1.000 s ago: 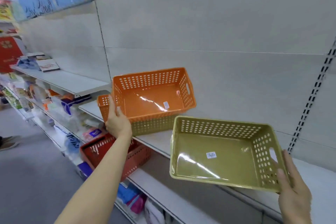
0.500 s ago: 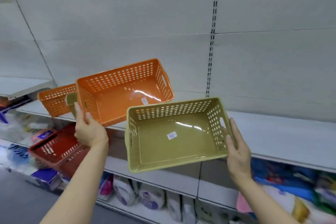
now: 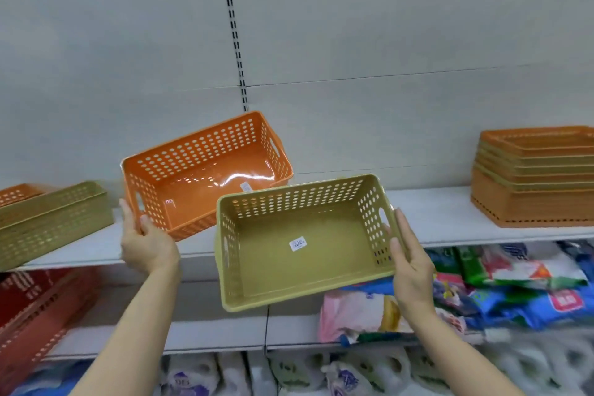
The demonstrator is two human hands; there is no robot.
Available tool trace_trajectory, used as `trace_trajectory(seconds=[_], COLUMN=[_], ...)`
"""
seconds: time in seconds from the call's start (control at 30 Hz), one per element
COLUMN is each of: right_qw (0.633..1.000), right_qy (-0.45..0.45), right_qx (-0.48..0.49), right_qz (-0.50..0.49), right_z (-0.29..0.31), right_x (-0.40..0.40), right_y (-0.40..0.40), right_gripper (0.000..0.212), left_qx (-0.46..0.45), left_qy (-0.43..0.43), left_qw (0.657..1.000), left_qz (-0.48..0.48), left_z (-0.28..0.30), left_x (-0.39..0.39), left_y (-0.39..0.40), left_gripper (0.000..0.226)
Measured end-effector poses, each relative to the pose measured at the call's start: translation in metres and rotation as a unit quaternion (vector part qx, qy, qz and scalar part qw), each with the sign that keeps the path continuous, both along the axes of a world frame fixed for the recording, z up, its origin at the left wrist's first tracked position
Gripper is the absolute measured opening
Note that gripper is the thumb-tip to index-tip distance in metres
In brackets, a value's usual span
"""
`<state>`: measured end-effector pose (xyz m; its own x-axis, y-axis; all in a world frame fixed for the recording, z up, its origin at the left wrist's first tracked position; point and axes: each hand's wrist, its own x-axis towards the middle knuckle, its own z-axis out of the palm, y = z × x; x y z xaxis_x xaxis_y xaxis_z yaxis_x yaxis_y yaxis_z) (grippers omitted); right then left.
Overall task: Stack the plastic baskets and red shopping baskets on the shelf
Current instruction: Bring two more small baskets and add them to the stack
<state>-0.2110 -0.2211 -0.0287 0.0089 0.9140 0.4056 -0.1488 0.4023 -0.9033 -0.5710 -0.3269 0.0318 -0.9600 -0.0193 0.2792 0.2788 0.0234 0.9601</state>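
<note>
Left of the olive basket (image 3: pixel 299 241), an orange basket (image 3: pixel 205 173) is gripped at its near end by the left hand (image 3: pixel 146 243), fingers curled round the rim. The olive basket, held in front of the shelf (image 3: pixel 443 219), is grasped at its right end by the right hand (image 3: pixel 409 262). One white label is seen inside each of the two baskets, the print unreadable; right of the olive basket a stack of nested baskets (image 3: pixel 536 177) is seen on the shelf.

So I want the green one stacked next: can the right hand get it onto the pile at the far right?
Probably yes. The right hand grips the green basket, and bare shelf lies between it and the basket stack, with nothing standing in the way.
</note>
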Motion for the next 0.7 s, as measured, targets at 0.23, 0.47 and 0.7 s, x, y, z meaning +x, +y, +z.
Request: trace_trajectory(seconds=[0.23, 0.47, 0.7], right_qw=[0.997, 0.993, 0.992], right_qy=[-0.020, -0.025, -0.001], right_qx=[0.034, 0.080, 0.080], right_qz=[-0.062, -0.082, -0.099], right_z=[0.015, 0.035, 0.051], right_x=[0.121, 0.230, 0.290], right_y=[0.051, 0.101, 0.145], right_gripper=[0.049, 0.050, 0.049], left_qx=[0.036, 0.052, 0.073], left_qy=[0.011, 0.015, 0.074], left_qw=[0.999, 0.998, 0.994], left_qz=[-0.013, -0.027, -0.027], left_z=[0.029, 0.048, 0.070], left_x=[0.125, 0.236, 0.265], left_y=[0.070, 0.129, 0.193], left_gripper=[0.047, 0.046, 0.047])
